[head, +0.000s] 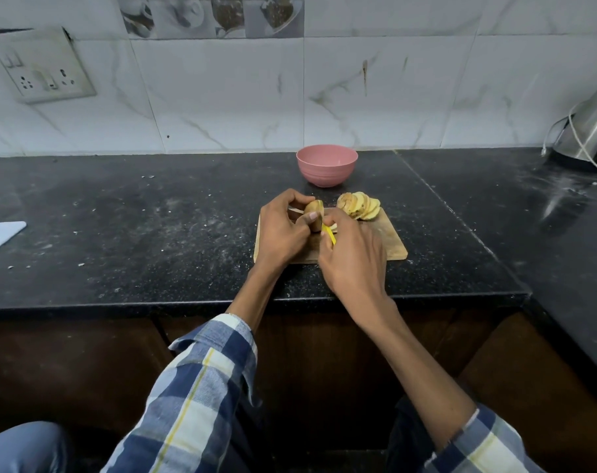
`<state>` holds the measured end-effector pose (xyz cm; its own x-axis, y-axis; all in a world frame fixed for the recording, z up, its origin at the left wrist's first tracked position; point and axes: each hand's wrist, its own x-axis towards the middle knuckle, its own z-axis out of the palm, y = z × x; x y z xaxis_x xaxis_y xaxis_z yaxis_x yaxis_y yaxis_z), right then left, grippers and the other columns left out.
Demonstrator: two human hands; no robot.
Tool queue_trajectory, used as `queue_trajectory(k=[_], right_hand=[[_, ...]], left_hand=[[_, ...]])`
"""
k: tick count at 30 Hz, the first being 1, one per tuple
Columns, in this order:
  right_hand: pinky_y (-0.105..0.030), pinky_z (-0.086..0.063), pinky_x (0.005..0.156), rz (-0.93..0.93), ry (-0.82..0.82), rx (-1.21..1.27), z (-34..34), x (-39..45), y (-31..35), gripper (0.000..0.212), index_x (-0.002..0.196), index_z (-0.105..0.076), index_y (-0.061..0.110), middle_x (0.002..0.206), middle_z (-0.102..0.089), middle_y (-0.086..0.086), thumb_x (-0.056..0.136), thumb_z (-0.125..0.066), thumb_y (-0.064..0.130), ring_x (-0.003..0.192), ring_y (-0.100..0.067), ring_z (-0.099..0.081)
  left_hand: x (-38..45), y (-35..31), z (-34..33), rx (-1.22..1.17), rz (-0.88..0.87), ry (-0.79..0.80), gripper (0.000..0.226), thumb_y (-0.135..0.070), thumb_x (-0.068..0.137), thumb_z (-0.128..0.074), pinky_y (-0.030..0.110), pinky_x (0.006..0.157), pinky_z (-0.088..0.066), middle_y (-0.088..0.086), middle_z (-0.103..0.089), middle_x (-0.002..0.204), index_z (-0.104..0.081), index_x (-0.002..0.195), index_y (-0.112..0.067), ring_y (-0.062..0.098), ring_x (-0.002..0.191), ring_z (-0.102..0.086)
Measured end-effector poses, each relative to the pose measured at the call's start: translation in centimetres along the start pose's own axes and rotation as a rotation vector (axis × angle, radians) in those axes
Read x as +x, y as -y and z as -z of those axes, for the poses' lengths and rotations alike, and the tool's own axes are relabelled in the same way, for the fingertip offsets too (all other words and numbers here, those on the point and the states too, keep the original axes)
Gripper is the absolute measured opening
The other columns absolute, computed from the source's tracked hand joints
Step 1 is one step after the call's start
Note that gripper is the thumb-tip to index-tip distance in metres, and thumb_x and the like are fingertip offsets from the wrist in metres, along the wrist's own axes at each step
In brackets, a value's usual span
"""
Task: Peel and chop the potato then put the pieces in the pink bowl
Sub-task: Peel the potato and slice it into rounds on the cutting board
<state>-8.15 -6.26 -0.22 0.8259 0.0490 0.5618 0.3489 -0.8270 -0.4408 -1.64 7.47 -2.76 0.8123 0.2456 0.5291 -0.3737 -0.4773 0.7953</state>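
A wooden cutting board (391, 242) lies on the black counter. Above its left part my left hand (283, 230) grips a potato piece (313, 209) with brown skin still on it. My right hand (353, 254) holds a yellow-handled tool (328, 234) against the piece; its blade is hidden by my fingers. A fanned row of potato slices (360, 205) rests at the board's far right corner. The pink bowl (326, 165) stands behind the board near the wall and looks empty.
The black counter (153, 227) is dusty with small crumbs. A white flat object (0, 233) lies at the far left. A steel appliance with a cord (587, 131) stands at the back right. The counter's front edge runs just below my wrists.
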Motion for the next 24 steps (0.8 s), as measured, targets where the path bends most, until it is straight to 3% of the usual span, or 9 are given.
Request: queue_trajectory(k=[6, 13, 21, 24], right_hand=[[-0.037, -0.042, 0.068, -0.008, 0.038, -0.011, -0.9, 1.6, 0.6, 0.020, 0.116, -0.062, 0.021, 0.098, -0.071, -0.006, 0.096, -0.063, 0.019, 0.093, -0.028, -0.067], [-0.034, -0.035, 0.068, 0.004, 0.042, -0.047, -0.1, -1.0, -0.1, 0.030, 0.126, -0.060, 0.022, 0.098, -0.070, -0.005, 0.097, -0.063, 0.020, 0.094, -0.027, -0.064], [-0.037, -0.046, 0.070, -0.102, 0.092, 0.075, -0.9, -0.2, 0.1, 0.025, 0.122, -0.062, 0.024, 0.102, -0.069, -0.005, 0.097, -0.063, 0.022, 0.097, -0.027, -0.065], [-0.037, -0.049, 0.072, -0.102, 0.095, 0.054, -0.8, -1.4, -0.6, 0.023, 0.121, -0.061, 0.027, 0.100, -0.068, 0.000, 0.098, -0.064, 0.025, 0.094, -0.022, -0.063]], left_hand=[[0.0, -0.2, 0.2, 0.003, -0.019, 0.007, 0.015, -0.010, 0.084, -0.078, 0.021, 0.071, -0.054, -0.012, -0.076, 0.088, -0.075, 0.096, -0.018, -0.001, 0.079, -0.070], [0.2, -0.3, 0.0, 0.029, 0.025, -0.010, 0.014, -0.010, 0.085, -0.077, 0.016, 0.068, -0.051, -0.015, -0.075, 0.084, -0.076, 0.096, -0.019, -0.006, 0.075, -0.067], [-0.1, -0.6, 0.1, 0.033, 0.029, -0.005, 0.015, -0.011, 0.085, -0.076, 0.023, 0.072, -0.056, -0.014, -0.075, 0.088, -0.074, 0.097, -0.020, -0.003, 0.080, -0.068], [0.1, -0.4, 0.0, 0.065, 0.036, -0.008, 0.015, -0.012, 0.086, -0.076, 0.020, 0.073, -0.052, -0.016, -0.074, 0.090, -0.074, 0.097, -0.022, -0.004, 0.082, -0.067]])
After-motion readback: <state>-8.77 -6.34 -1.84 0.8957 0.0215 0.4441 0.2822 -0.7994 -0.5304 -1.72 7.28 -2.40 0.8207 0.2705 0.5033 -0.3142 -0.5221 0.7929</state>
